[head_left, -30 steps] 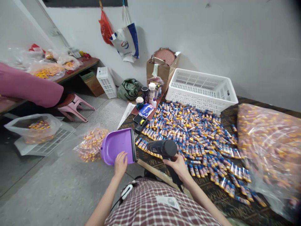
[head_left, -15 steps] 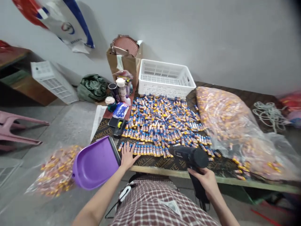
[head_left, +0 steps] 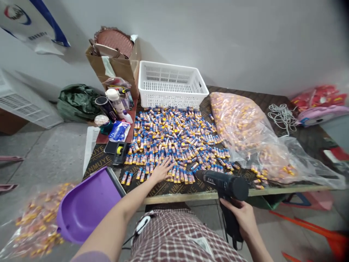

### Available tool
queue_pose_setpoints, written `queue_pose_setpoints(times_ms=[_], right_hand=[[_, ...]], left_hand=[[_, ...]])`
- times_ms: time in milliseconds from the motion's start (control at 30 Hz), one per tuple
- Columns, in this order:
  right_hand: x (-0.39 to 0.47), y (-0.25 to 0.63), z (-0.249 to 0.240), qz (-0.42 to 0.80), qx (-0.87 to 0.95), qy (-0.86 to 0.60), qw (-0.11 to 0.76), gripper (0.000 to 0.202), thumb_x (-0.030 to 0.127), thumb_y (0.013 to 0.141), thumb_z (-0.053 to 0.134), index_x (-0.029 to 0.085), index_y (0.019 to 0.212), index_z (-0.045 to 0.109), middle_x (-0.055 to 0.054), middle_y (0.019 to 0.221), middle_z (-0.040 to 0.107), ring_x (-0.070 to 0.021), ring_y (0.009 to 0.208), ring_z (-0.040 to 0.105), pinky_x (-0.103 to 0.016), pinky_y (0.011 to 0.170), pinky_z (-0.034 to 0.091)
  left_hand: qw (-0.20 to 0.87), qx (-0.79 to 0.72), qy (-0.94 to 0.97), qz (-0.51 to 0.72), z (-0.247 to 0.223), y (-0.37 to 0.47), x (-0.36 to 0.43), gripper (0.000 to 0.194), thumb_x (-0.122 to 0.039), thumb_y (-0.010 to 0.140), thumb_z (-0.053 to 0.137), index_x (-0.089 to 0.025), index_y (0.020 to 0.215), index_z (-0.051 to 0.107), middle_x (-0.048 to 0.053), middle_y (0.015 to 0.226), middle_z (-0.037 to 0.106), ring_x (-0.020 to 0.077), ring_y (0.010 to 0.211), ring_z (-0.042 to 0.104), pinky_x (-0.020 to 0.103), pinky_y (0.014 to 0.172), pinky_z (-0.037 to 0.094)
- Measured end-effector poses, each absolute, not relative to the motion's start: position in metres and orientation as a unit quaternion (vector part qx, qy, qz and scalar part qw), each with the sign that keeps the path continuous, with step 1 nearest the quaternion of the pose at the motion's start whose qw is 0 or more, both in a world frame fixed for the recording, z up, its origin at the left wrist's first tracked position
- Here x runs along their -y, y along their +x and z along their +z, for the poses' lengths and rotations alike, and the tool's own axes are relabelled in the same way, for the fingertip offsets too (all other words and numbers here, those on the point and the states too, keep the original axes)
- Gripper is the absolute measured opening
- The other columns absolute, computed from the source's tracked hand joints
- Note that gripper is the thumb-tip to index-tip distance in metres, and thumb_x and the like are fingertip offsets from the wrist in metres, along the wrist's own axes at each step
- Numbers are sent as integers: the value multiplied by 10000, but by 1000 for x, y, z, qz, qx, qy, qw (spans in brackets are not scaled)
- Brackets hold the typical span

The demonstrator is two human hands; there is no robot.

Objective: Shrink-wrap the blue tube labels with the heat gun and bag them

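Note:
My left hand (head_left: pixel 161 171) lies open, fingers spread, over the front rows of small blue-and-yellow labelled tubes (head_left: pixel 174 138). Several tubes stand in front of and beside its fingers; some are hidden under it. My right hand (head_left: pixel 243 214) is wrapped around the handle of a black heat gun (head_left: pixel 225 183). The gun's nozzle points left, at the right end of the front row of tubes. Behind that row, many more tubes lie spread in a loose mass. Left of my forearm, a purple dustpan (head_left: pixel 87 203) sits at the table's left edge.
A white plastic basket (head_left: pixel 171 89) stands against the wall. At the right lies a large clear bag (head_left: pixel 240 120) full of tubes. A tape dispenser (head_left: pixel 119 153), bottles (head_left: pixel 116 100) and a paper bag (head_left: pixel 117 69) stand at the left. Another filled bag (head_left: pixel 40 222) is at lower left.
My left hand has moved right along the front row, and some tubes at its left end now stand apart. The heat gun stays in my right hand. The view has turned right.

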State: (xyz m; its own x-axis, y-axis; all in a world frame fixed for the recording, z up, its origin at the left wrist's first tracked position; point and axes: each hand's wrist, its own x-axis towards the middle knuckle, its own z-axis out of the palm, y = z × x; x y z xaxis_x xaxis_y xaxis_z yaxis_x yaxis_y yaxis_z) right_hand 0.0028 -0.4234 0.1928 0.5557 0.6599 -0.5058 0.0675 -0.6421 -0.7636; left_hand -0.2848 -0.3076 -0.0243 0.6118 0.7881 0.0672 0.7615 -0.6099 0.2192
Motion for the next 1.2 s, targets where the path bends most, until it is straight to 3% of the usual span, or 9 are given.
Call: queue_pose_setpoints(times_ms=[167, 333, 467, 600, 767, 867, 1000, 1100, 1200], right_hand=[[424, 8, 188, 417, 217, -807, 359, 414, 315, 423, 824, 86, 750, 715, -95, 709, 720, -215, 598, 631, -302, 558, 512], [430, 16, 187, 410, 207, -805, 376, 413, 298, 425, 828, 89, 760, 711, -82, 742, 725, -190, 610, 624, -276, 575, 508], [436, 25, 194, 373, 159, -818, 407, 426, 294, 408, 837, 85, 755, 702, -62, 694, 718, -168, 574, 608, -249, 528, 502], [443, 40, 204, 317, 106, -823, 459, 459, 281, 379, 850, 72, 756, 692, -51, 664, 710, -159, 557, 604, -231, 500, 505], [451, 60, 212, 284, 48, -814, 504, 487, 255, 348, 860, 83, 770, 687, -29, 642, 702, -146, 526, 595, -213, 464, 503], [457, 69, 208, 278, 36, -819, 501, 488, 244, 345, 864, 87, 773, 688, -27, 640, 700, -147, 518, 592, -213, 455, 504], [465, 77, 198, 290, 26, -820, 492, 487, 249, 357, 865, 96, 784, 687, -26, 665, 706, -152, 547, 603, -213, 489, 517], [467, 80, 191, 302, 24, -820, 485, 488, 262, 368, 864, 93, 789, 686, -33, 672, 708, -166, 568, 613, -226, 501, 519], [463, 81, 185, 318, 46, -820, 474, 467, 278, 394, 856, 89, 788, 693, -44, 693, 714, -173, 583, 620, -236, 518, 517]], left_hand=[[79, -461, 879, 91, -8, -258, 262, 654, -510, 845, 408, -280, 1420, 197, 84, 1494, 198, 256, 1384, 74, 546, 1082, 39], [72, -558, 818, 119, 12, -226, 238, 634, -409, 847, 441, -167, 1404, 259, 169, 1487, 169, 305, 1381, 35, 589, 1062, 29], [91, -352, 925, 113, 4, -205, 271, 483, -333, 895, 347, -173, 1351, 346, 138, 1473, 240, 243, 1382, 97, 529, 1089, 43], [125, -110, 982, 87, -26, -177, 314, 478, -271, 892, 352, -238, 1366, 304, 63, 1457, 306, 197, 1371, 160, 503, 1094, 107], [125, -24, 989, 81, -46, -130, 312, 403, -247, 855, 448, -261, 1258, 453, 53, 1335, 476, 220, 1287, 337, 493, 1060, 214], [118, -35, 990, 76, -41, -107, 302, 261, -173, 850, 447, -229, 1060, 590, 62, 1038, 644, 184, 1110, 494, 452, 1049, 248], [113, -77, 988, 66, -26, -93, 293, 181, -144, 835, 469, -224, 785, 623, 14, 764, 641, 152, 923, 539, 404, 1074, 227], [109, -149, 980, 70, -10, -98, 273, 166, -177, 854, 451, -225, 855, 610, 20, 803, 626, 161, 918, 527, 452, 1084, 185], [95, -281, 951, 84, 9, -117, 242, 276, -296, 869, 439, -169, 1091, 544, 119, 1025, 594, 252, 1053, 477, 588, 1039, 144]])
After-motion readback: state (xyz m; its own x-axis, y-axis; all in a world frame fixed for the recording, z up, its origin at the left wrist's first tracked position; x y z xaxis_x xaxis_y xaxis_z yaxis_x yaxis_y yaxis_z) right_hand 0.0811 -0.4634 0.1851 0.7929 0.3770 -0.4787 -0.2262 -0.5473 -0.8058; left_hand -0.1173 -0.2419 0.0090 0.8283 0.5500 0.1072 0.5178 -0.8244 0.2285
